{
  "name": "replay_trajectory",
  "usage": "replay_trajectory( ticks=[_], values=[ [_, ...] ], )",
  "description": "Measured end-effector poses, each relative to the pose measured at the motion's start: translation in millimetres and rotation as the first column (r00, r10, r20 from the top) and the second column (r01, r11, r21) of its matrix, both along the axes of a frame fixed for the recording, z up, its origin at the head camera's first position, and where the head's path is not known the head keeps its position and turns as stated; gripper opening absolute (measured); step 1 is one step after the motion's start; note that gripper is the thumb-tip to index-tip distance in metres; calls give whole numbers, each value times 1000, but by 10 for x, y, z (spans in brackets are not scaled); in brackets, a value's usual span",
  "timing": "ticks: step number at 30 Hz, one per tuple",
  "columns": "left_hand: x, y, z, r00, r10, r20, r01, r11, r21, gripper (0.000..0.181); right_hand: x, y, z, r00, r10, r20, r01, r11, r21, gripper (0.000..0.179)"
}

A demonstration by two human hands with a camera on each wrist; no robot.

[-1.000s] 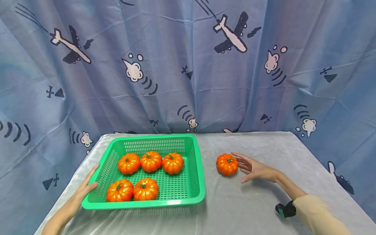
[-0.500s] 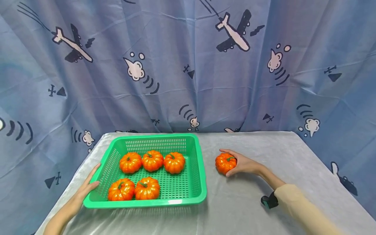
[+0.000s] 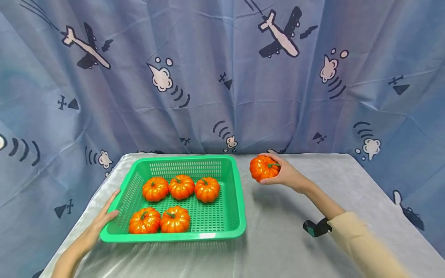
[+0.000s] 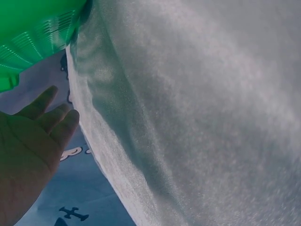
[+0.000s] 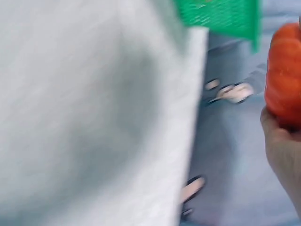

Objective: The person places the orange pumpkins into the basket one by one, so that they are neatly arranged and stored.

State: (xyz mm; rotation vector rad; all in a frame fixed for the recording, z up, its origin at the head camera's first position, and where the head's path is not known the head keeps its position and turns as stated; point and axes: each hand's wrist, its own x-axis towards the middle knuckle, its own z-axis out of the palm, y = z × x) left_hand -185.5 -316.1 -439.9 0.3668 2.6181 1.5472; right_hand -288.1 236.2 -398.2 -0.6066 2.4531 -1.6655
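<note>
A small orange pumpkin [image 3: 261,168] with a green stem is held above the table by my right hand [image 3: 290,175], thumb on its near side and fingers on its far side. In the right wrist view the same pumpkin [image 5: 284,75] shows at the right edge, above the thumb. A green basket [image 3: 240,200] with slotted walls stands to the left and holds several similar pumpkins [image 3: 180,187]. My left hand [image 3: 92,231] lies along the basket's left side with its fingers extended. The left wrist view shows that hand [image 4: 33,146] with straight fingers beside the basket [image 4: 42,37].
A silvery-grey cloth [image 3: 274,239] covers the table. Behind it hangs a blue curtain [image 3: 194,127] printed with airplanes and clouds. A small black device [image 3: 317,227] sits at my right wrist.
My right hand has reached left, closed round the loose pumpkin and raised it off the table. The left hand has stayed at the basket's side. The head view has shifted slightly.
</note>
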Motion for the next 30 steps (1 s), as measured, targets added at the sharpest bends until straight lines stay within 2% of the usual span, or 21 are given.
replay_trajectory(
  ticks=[4,7,13,18,22,30],
  values=[
    [2,-25,14,1000,0,3,0,1000,7,64,25,-226,310,999,-34,-11,33,997,-66,79],
    [4,-28,9,1000,1,12,-1,1000,15,65,58,-436,438,999,-35,-12,34,996,-78,78],
    [-5,-11,-13,1000,4,-1,-4,1000,10,64,120,-883,544,996,87,-14,-88,991,-98,77],
    [-10,-3,-4,1000,7,-18,-7,1000,-9,63,147,-1200,555,978,208,-4,-207,971,-120,76],
    [-15,-2,-14,1000,7,-13,-7,1000,-4,63,166,-1377,495,948,318,11,-314,941,-129,77],
    [-8,-9,-8,1000,8,5,-8,1000,7,64,200,-1561,254,882,471,33,-471,882,-10,76]
  ],
)
